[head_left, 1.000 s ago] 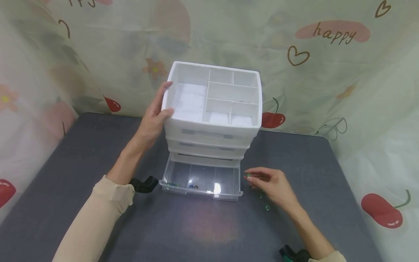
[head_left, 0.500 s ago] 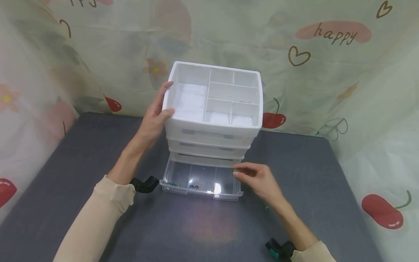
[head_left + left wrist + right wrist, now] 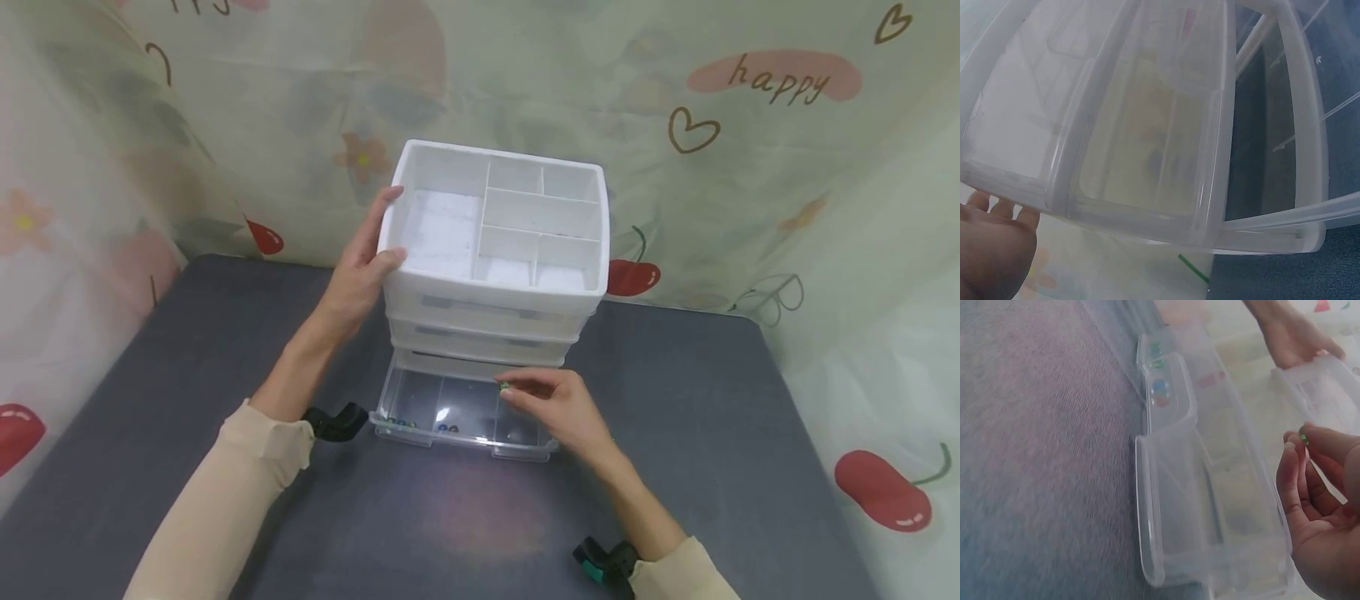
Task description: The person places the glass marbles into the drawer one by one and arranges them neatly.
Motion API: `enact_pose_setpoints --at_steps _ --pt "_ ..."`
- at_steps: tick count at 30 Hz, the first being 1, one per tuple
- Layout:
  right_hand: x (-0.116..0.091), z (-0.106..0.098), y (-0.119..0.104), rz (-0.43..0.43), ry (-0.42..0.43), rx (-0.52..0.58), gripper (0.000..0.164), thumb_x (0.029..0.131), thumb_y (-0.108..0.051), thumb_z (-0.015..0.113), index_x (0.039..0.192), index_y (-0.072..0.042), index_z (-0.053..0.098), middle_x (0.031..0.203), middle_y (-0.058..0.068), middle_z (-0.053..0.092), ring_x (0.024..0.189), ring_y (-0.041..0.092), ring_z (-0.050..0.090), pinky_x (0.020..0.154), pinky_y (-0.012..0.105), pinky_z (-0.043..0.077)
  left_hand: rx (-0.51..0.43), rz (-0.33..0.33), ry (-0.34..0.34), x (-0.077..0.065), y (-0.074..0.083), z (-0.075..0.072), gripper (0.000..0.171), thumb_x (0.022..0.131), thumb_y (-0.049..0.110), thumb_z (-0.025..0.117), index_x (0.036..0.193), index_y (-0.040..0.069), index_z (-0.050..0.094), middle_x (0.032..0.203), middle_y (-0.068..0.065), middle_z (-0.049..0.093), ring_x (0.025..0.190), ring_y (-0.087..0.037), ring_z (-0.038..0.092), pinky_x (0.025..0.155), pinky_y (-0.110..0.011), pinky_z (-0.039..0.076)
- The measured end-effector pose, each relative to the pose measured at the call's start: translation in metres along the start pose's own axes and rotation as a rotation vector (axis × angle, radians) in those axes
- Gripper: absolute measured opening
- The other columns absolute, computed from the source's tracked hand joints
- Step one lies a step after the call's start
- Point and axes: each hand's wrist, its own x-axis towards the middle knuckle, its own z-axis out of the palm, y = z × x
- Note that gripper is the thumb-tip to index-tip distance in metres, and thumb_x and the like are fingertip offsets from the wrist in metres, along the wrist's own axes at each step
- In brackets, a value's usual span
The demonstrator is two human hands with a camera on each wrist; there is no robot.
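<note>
My left hand (image 3: 358,271) grips the left rim of a white plastic drawer unit (image 3: 491,292), thumb in front and fingers behind. The bottom clear drawer (image 3: 468,440) is pulled out, divided into three compartments. Over its right part, my right hand (image 3: 558,408) pinches a green glass marble (image 3: 1303,435) between thumb and fingertips, above the drawer floor. Several green and blue marbles (image 3: 400,423) lie at the front of the left compartment. In the middle compartment rest a bluish marble (image 3: 442,428) and a brownish marble (image 3: 453,429).
The unit's top is an open tray (image 3: 442,229) with white dividers. Two upper drawers (image 3: 483,337) are closed. All stands on a dark grey tabletop (image 3: 697,417), with a printed curtain (image 3: 637,75) behind. My right forearm covers part of the table right of the drawer.
My right hand has carried the green marble leftward from beside the drawer to above it. My left hand keeps its grip on the rim.
</note>
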Motion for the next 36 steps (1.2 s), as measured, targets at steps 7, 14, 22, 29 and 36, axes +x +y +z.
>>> enact_pose_setpoints --at_steps 7,14,22,29,36 --pt "0.011 0.011 -0.006 0.018 -0.042 0.004 0.022 0.089 -0.013 0.075 0.11 -0.007 0.076 0.106 0.019 0.072 0.091 0.035 0.069 0.077 0.031 0.055 0.005 -0.001 0.004 0.002 0.001 0.003 0.066 0.093 -0.002 0.045 0.155 0.012 0.028 0.155 -0.008 0.026 0.124 -0.023 0.033 0.096 -0.035 0.033" --pt "0.024 0.023 -0.002 0.029 -0.105 -0.015 0.027 0.09 -0.014 0.073 0.113 -0.001 0.074 0.107 0.017 0.072 0.093 0.041 0.068 0.072 0.026 0.053 0.02 -0.028 0.011 0.001 0.002 0.002 0.066 0.094 -0.001 0.044 0.156 0.016 0.027 0.157 -0.004 0.024 0.127 -0.022 0.031 0.098 -0.036 0.031" --pt "0.038 0.035 -0.003 0.037 -0.174 -0.131 0.026 0.091 -0.019 0.073 0.113 -0.007 0.075 0.099 0.002 0.075 0.085 0.027 0.07 0.069 0.038 0.055 0.035 -0.014 0.006 0.0 0.002 0.001 0.065 0.095 0.0 0.044 0.156 0.015 0.027 0.158 -0.002 0.024 0.128 -0.022 0.03 0.098 -0.038 0.03" --pt "0.048 0.046 -0.003 0.056 -0.234 -0.239 0.024 0.09 -0.021 0.074 0.11 -0.008 0.077 0.089 0.003 0.076 0.076 0.025 0.071 0.065 0.031 0.054 0.028 -0.02 0.015 -0.001 0.0 0.002 0.065 0.095 0.0 0.044 0.156 0.014 0.027 0.16 -0.002 0.022 0.129 -0.021 0.03 0.099 -0.035 0.029" --pt "0.057 0.055 0.001 0.112 -0.31 -0.184 0.022 0.089 -0.017 0.075 0.108 -0.007 0.077 0.089 0.0 0.076 0.078 0.021 0.072 0.07 0.036 0.057 0.033 -0.023 0.017 -0.002 0.001 0.002 0.065 0.095 0.0 0.043 0.156 0.015 0.027 0.159 -0.001 0.023 0.129 -0.021 0.03 0.099 -0.036 0.029"
